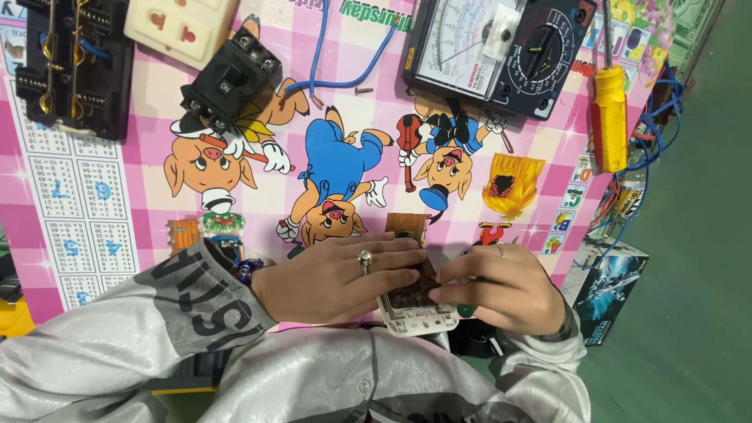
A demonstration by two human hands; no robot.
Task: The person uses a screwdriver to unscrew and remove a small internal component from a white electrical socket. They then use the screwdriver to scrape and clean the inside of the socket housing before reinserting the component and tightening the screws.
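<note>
White plastic is showing between our two hands at the near edge of the table (258,200), where we are holding a small white plastic frame (417,319) with a dark brown circuit board (413,293) seated in it. The frame's long axis is running roughly away from us, toward the far edge, with its near end sticking out under our fingers toward our chest.

Our left hand (337,278) is lying flat across the piece from the left, fingers extended and closed together, pressing on the top of the board rather than curling around it; the ring finger is carrying a ring. Our right hand (501,286) is coming in from the right, fingers bent and pinching the right side of the frame, thumb hidden beneath. Both hands are touching the piece, and the fingertips are meeting over its middle, so neither is clearly nearer.

Further out, we are seeing a black analogue multimeter (497,51) at the far edge, a yellow-handled screwdriver (609,117) toward the far right corner, a black circuit breaker (229,82) and a cream wall socket (176,27) toward the far left, with a blue wire (345,74) between them.
</note>
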